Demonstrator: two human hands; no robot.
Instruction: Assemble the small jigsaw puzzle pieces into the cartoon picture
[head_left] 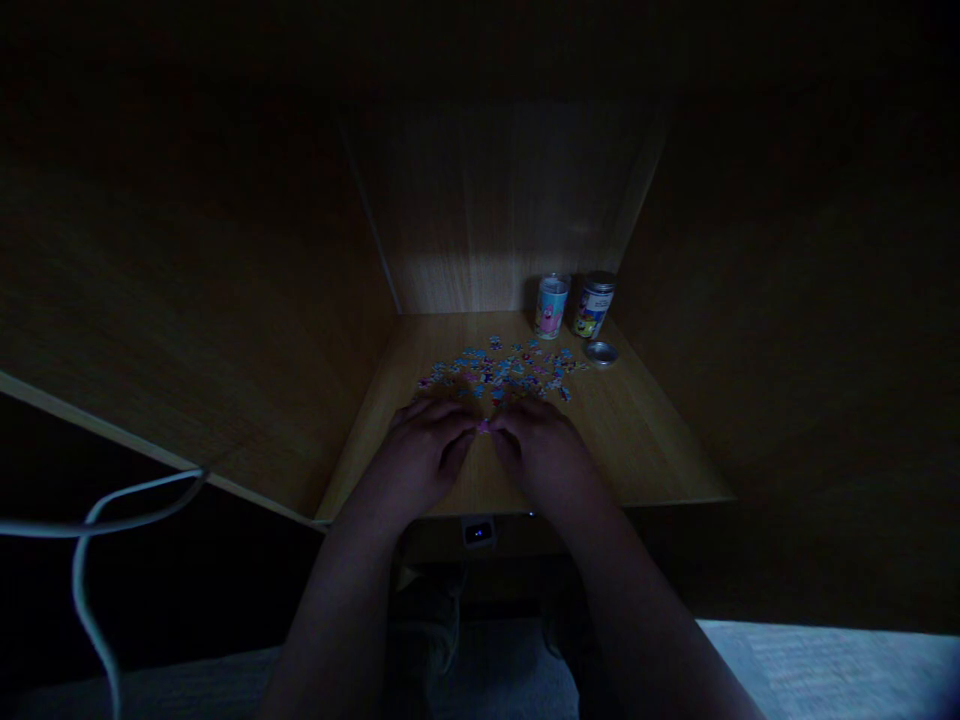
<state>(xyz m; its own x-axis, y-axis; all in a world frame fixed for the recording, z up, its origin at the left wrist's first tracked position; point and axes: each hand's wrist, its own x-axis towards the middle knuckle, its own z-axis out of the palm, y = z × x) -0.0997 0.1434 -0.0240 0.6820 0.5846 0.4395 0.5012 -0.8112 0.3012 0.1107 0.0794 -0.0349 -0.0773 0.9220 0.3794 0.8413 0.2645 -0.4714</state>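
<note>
Several small colourful puzzle pieces [502, 370] lie scattered on a wooden desk [637, 440] in dim light. My left hand [424, 450] and my right hand [540, 445] rest on the desk just in front of the pieces, fingertips meeting. Between them they pinch a small pinkish puzzle piece [485, 426]. Both hands have curled fingers; the scene is too dark to see more of the grip.
Two small printed tins [553, 305] [594, 304] stand at the back right of the desk, with a round metal lid [601, 352] lying in front of them. Wooden side panels wall the desk in. A white cable [97, 520] hangs at the left.
</note>
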